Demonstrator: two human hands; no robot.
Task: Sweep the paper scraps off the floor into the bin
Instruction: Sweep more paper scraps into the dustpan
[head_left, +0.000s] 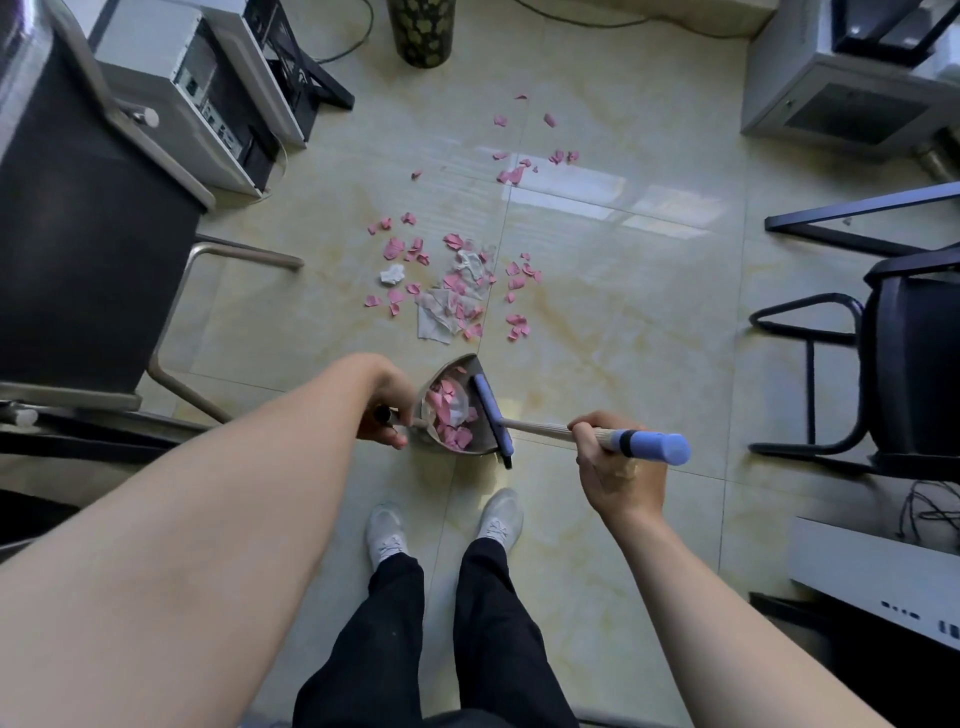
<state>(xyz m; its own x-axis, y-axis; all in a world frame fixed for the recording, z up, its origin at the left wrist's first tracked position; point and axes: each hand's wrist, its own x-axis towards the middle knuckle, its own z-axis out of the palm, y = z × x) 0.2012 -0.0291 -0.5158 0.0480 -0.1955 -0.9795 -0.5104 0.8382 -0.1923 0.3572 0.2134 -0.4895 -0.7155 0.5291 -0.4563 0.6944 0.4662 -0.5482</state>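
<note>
Pink paper scraps (457, 283) and some white crumpled tissue lie scattered on the tiled floor ahead of me, with more scraps farther back. My left hand (387, 402) grips the dustpan handle. The grey dustpan (480, 441) rests on the floor just in front of my shoes and holds several pink scraps (449, 410). My right hand (610, 457) is closed around the broom handle (652, 442), wooden with a blue end. The blue broom head (492, 410) sits against the dustpan's open edge. A dark patterned bin (422, 31) stands at the far top of the floor.
A black chair with a metal frame (78, 249) stands at the left, computer cases (208, 88) behind it. Another black chair (904, 384) and a dark table frame (857, 218) are at the right. Cables (930, 506) lie at the lower right.
</note>
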